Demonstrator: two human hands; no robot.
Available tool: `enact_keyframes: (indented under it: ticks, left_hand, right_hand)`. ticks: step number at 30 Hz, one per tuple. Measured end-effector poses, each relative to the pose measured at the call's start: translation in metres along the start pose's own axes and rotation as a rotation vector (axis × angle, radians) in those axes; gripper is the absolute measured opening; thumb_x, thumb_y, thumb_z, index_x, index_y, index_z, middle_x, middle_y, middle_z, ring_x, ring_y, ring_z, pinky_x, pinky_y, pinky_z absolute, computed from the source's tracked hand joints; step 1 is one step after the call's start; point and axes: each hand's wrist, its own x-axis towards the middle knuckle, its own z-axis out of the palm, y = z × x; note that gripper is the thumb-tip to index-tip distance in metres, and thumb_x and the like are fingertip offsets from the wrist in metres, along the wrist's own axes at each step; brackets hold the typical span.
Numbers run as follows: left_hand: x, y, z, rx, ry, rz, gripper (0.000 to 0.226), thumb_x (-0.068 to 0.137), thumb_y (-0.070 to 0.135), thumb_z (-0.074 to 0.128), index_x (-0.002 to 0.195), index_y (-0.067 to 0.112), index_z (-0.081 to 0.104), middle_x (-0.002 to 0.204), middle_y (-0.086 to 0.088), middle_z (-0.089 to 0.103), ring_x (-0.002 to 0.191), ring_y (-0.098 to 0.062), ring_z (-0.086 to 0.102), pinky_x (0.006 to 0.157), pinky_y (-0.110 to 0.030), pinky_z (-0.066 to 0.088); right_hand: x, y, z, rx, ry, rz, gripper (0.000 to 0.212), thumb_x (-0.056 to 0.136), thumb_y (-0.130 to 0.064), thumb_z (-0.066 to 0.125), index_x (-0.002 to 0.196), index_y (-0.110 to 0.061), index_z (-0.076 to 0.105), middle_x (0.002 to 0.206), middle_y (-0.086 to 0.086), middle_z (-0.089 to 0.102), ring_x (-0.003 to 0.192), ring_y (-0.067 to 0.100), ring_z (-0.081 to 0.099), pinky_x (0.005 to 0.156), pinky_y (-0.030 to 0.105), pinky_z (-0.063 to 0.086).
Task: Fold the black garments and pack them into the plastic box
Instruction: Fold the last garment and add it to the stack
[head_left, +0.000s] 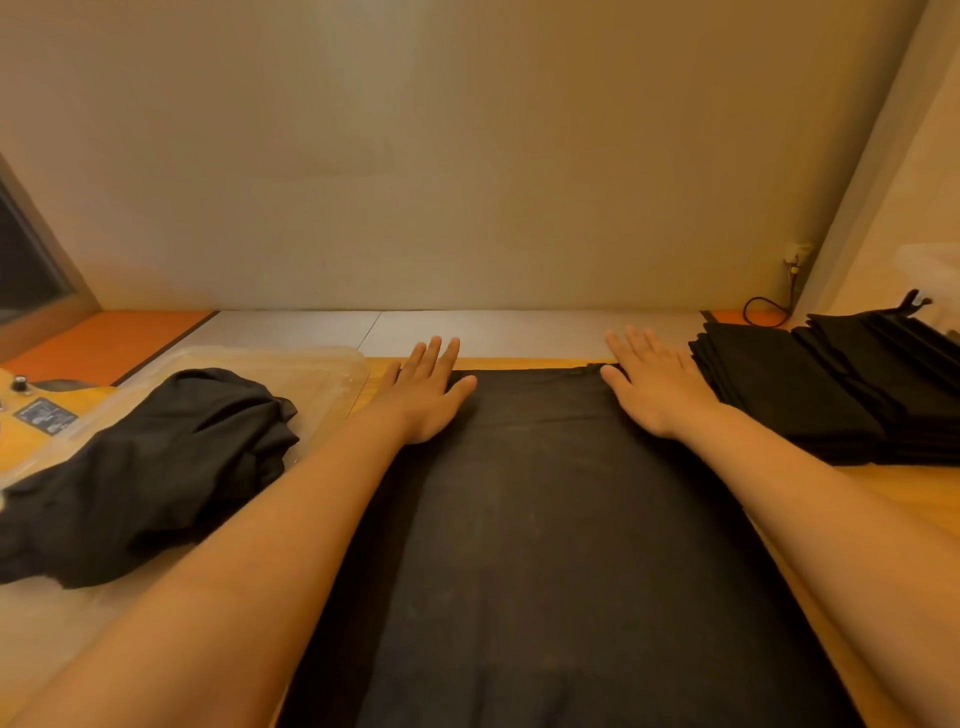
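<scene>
A black garment (561, 530) lies spread flat along the wooden table in front of me. My left hand (426, 387) presses flat on its far left corner, fingers straight. Flat on the far right corner rests my right hand (654, 384), fingers straight too. A clear plastic box (332, 374) stands at the left, with a crumpled black garment (156, 467) heaped in it. A stack of folded black garments (831, 389) sits at the right, close to my right hand.
The wooden table (904, 493) ends near a plain wall behind. A white board (415, 332) lies beyond the table's far edge. A black cable (763, 312) and wall socket (797, 254) are at the back right. A small labelled device (44, 413) sits far left.
</scene>
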Motion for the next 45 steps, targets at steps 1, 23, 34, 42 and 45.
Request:
enact_keyframes:
  ticks: [1, 23, 34, 42, 45]
  left_hand:
    - [-0.009, 0.002, -0.003, 0.010, 0.009, 0.028, 0.062, 0.100, 0.054, 0.014, 0.151, 0.030, -0.013, 0.160, 0.003, -0.017, 0.147, -0.015, -0.016, 0.120, -0.041, -0.007]
    - [-0.268, -0.008, 0.034, -0.126, 0.145, 0.194, 0.085, 0.070, 0.087, -0.007, 0.144, 0.048, 0.001, 0.155, 0.024, -0.002, 0.141, 0.009, -0.009, 0.117, -0.023, -0.006]
    - [-0.292, -0.024, 0.060, 0.101, 0.370, 0.422, 0.098, 0.064, 0.034, 0.087, 0.145, 0.024, 0.034, 0.148, 0.006, 0.036, 0.135, -0.008, 0.028, 0.102, -0.041, 0.037]
    - [-0.290, -0.032, 0.068, 0.144, 0.368, 0.417, 0.099, 0.057, 0.019, 0.091, 0.142, 0.018, 0.040, 0.145, -0.003, 0.044, 0.134, -0.015, 0.033, 0.114, -0.025, 0.013]
    - [-0.292, -0.032, 0.069, 0.137, 0.373, 0.421, 0.096, 0.059, 0.016, 0.090, 0.141, 0.017, 0.041, 0.145, -0.003, 0.043, 0.135, -0.014, 0.031, 0.117, -0.019, 0.003]
  right_hand:
    - [-0.008, -0.004, -0.004, 0.002, 0.022, -0.039, 0.058, 0.103, -0.046, 0.014, 0.154, -0.027, -0.005, 0.161, 0.001, -0.009, 0.148, 0.018, -0.011, 0.118, 0.042, -0.003]
    - [-0.261, -0.028, 0.013, 0.052, -0.020, -0.045, 0.058, 0.100, -0.053, 0.018, 0.152, -0.035, 0.000, 0.161, -0.011, -0.004, 0.146, 0.007, -0.009, 0.119, 0.033, -0.003]
    - [-0.326, 0.026, 0.042, -0.078, 0.294, -0.375, 0.097, 0.071, -0.069, 0.064, 0.149, -0.021, 0.030, 0.156, 0.002, 0.029, 0.146, 0.019, 0.019, 0.119, 0.041, 0.013]
    - [-0.317, 0.043, 0.062, -0.128, 0.462, -0.430, 0.103, 0.054, -0.001, 0.088, 0.142, -0.016, 0.037, 0.145, 0.009, 0.046, 0.136, 0.023, 0.037, 0.114, 0.036, 0.021]
    - [-0.318, 0.051, 0.063, -0.106, 0.476, -0.502, 0.081, 0.074, -0.021, 0.076, 0.143, -0.018, 0.035, 0.146, 0.006, 0.045, 0.138, 0.021, 0.035, 0.112, 0.036, 0.027]
